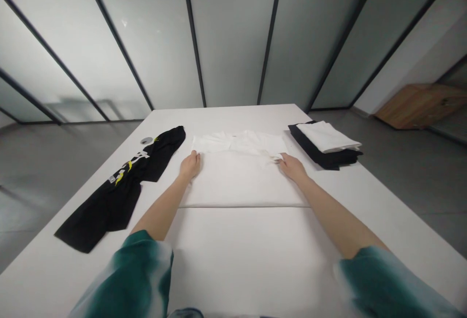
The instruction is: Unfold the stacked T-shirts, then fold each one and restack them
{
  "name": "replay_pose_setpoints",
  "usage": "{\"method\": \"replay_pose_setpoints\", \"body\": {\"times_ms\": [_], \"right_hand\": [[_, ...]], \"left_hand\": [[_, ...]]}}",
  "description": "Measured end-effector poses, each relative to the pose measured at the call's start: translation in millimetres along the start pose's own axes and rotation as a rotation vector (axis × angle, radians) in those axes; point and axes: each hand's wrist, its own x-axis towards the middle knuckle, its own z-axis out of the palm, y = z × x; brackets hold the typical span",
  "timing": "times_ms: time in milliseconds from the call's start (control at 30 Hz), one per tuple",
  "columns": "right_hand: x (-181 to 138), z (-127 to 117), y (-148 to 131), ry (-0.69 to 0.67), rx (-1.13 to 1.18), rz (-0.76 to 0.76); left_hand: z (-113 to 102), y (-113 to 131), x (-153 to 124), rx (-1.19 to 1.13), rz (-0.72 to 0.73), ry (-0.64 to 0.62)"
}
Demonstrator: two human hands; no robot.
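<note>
A white T-shirt (239, 179) lies folded over in the middle of the table, with its straight folded edge towards me and its neck part at the far side. My left hand (190, 165) is closed on the shirt's left edge, thumb on top. At the opposite edge, my right hand (293, 167) pinches the cloth, which bunches into small creases by the fingertips. Fingers under the fabric are hidden on both sides.
On the left of the white table (241, 255) lies a long black garment (109, 201) with white and yellow print, beside a small grey disc (146, 140). To the right sits a stack of a white folded cloth (328, 136) on black folded cloth (321, 158). Frosted panels stand behind.
</note>
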Motion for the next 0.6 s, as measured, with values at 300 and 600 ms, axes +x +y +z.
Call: {"method": "replay_pose_setpoints", "body": {"times_ms": [300,600], "right_hand": [[-50,-6,5,-0.007,0.15,0.062],[-5,-19,37,0.415,1.045,0.424]], "left_hand": [[-10,-17,-51,-0.147,-0.038,0.029],[-45,-56,-1,-0.457,-0.186,0.406]]}}
